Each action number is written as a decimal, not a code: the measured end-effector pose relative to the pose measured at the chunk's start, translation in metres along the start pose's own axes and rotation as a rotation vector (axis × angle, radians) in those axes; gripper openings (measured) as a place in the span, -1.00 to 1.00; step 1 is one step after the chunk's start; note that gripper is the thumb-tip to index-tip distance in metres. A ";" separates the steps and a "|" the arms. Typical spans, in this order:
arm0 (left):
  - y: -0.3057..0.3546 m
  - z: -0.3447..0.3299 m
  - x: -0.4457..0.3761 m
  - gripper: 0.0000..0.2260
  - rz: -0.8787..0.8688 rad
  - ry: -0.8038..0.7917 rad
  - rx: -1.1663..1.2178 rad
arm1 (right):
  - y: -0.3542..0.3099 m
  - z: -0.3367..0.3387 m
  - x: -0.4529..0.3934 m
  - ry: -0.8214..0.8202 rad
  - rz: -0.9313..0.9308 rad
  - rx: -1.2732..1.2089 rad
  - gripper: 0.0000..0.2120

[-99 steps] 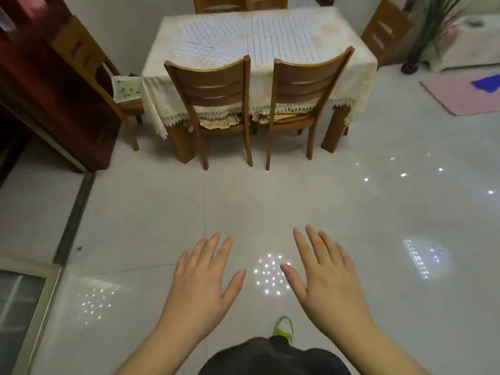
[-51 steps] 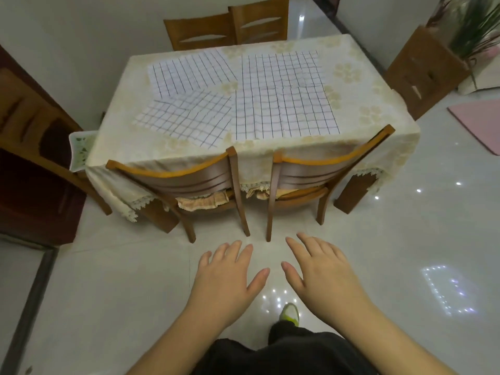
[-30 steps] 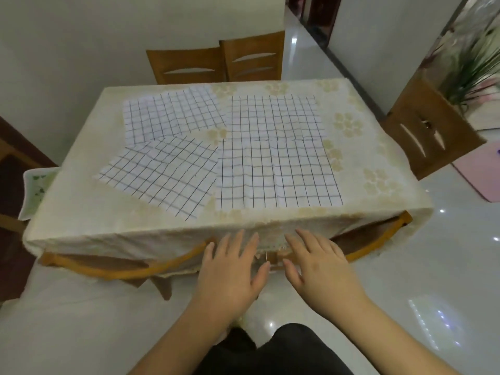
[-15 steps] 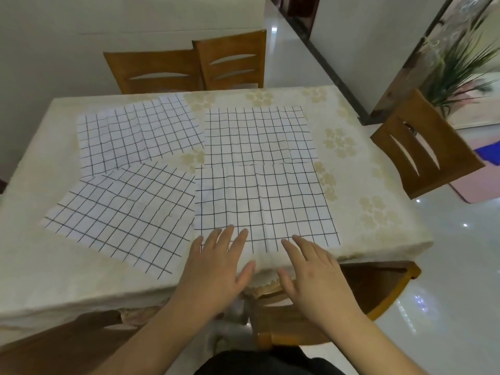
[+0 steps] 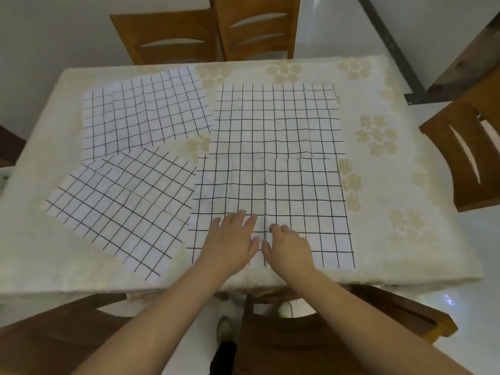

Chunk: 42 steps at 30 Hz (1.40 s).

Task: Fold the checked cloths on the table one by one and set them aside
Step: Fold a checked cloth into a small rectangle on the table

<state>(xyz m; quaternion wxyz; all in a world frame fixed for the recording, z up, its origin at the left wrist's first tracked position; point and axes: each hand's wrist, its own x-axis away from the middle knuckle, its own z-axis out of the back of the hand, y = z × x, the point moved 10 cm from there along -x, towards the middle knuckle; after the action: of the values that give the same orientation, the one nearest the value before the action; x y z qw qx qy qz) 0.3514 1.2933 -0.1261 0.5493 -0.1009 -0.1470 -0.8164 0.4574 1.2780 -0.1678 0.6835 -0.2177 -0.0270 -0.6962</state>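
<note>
So there are four checked cloths spread flat on the bench (image 5: 405,85), which has a cream floral cover over it. The near-right cloth (image 5: 297,196) is the one getting attention: both hands are resting on it close to its near edge, right around the centre crease. The left hand (image 5: 230,239) lies palm down with fingers straight and a bit spread, holding nothing. The right hand (image 5: 288,243) sits just beside it, thumbs nearly touching, and its fingers bend down at the tips onto the fabric, but I honestly can't tell if it's pinching the cloth or just pressing on it.

The far-right cloth (image 5: 276,120) butts up against the near-right one. The far-left cloth (image 5: 143,115) is tilted a little, and the near-left cloth (image 5: 121,209) lies at an angle, its right corner touching the near-right cloth. Wooden chairs (image 5: 254,31) stand around the bench.
</note>
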 end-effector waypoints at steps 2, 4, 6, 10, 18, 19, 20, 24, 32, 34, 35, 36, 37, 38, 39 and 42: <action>-0.005 -0.009 -0.016 -0.49 -0.008 -0.033 0.007 | 0.007 -0.016 -0.015 -0.046 -0.065 -0.067 -0.64; -0.009 -0.020 -0.024 -0.49 -0.017 -0.080 0.007 | 0.012 -0.028 -0.026 -0.065 -0.131 -0.079 -0.68; -0.013 -0.027 -0.028 -0.51 -0.019 -0.097 0.017 | 0.016 -0.036 -0.031 -0.062 -0.168 -0.045 -0.70; -0.022 -0.031 -0.025 -0.53 0.010 -0.070 0.023 | 0.012 -0.051 -0.042 -0.095 -0.180 -0.005 -0.70; -0.036 -0.024 -0.024 -0.55 0.005 -0.033 0.015 | 0.013 -0.057 -0.051 -0.147 -0.246 -0.073 -0.79; -0.036 -0.024 -0.024 -0.55 0.002 -0.027 0.014 | 0.013 -0.056 -0.051 -0.145 -0.244 -0.073 -0.79; -0.035 -0.023 -0.025 -0.55 -0.003 -0.018 0.014 | 0.013 -0.056 -0.051 -0.142 -0.243 -0.070 -0.80; -0.029 -0.023 -0.027 -0.57 -0.042 0.022 -0.004 | 0.014 -0.049 -0.049 -0.095 -0.251 -0.092 -0.80; -0.010 -0.025 -0.043 -0.45 -0.205 0.120 -0.090 | -0.002 -0.014 -0.017 0.082 -0.039 0.088 -0.84; -0.005 -0.029 -0.052 -0.33 -0.244 0.120 -0.133 | -0.004 -0.005 -0.006 0.166 -0.003 0.087 -0.74; 0.000 -0.028 -0.056 -0.29 -0.272 0.115 -0.141 | -0.004 0.000 0.000 0.210 0.016 0.107 -0.72; 0.007 -0.025 -0.059 -0.27 -0.302 0.115 -0.127 | -0.003 0.002 0.005 0.225 0.025 0.118 -0.73; 0.015 -0.019 -0.061 -0.24 -0.334 0.124 -0.113 | -0.003 0.005 0.010 0.243 0.037 0.139 -0.75; 0.020 -0.016 -0.063 -0.23 -0.361 0.124 -0.131 | -0.005 0.009 0.015 0.250 0.050 0.149 -0.77; 0.021 -0.014 -0.068 -0.23 -0.360 0.109 -0.171 | -0.005 0.011 0.019 0.260 0.056 0.156 -0.78; 0.015 -0.012 -0.083 -0.45 -0.358 0.115 -0.225 | -0.006 0.020 0.030 0.306 0.073 0.158 -0.79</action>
<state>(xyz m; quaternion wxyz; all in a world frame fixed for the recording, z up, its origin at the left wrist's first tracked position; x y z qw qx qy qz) 0.3968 1.3559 -0.1626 0.3883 -0.0871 -0.0387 -0.9166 0.4573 1.2564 -0.1381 0.7195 -0.0556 0.0308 -0.6915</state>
